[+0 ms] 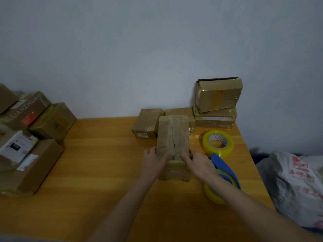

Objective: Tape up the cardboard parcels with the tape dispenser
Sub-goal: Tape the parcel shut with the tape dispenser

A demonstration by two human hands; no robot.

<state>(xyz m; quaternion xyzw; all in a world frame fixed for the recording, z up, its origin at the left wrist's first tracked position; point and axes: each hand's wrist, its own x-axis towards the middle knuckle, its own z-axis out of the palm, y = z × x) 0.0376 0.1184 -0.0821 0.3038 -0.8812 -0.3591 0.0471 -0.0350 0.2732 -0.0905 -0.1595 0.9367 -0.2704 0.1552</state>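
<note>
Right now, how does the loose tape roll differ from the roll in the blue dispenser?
The loose tape roll lies flat on the table beyond the right hand, core facing up; the dispenser roll sits nearer the camera, partly hidden by the right forearm. The loose roll is bare; the other sits in the blue dispenser. Both are yellowish clear tape, and neither is being held.

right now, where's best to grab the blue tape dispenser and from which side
Probably by the blue handle, coming from above on the right. The blue tape dispenser lies right of the parcel with its handle sticking up free, while the right forearm crosses over the yellow roll it carries.
</note>
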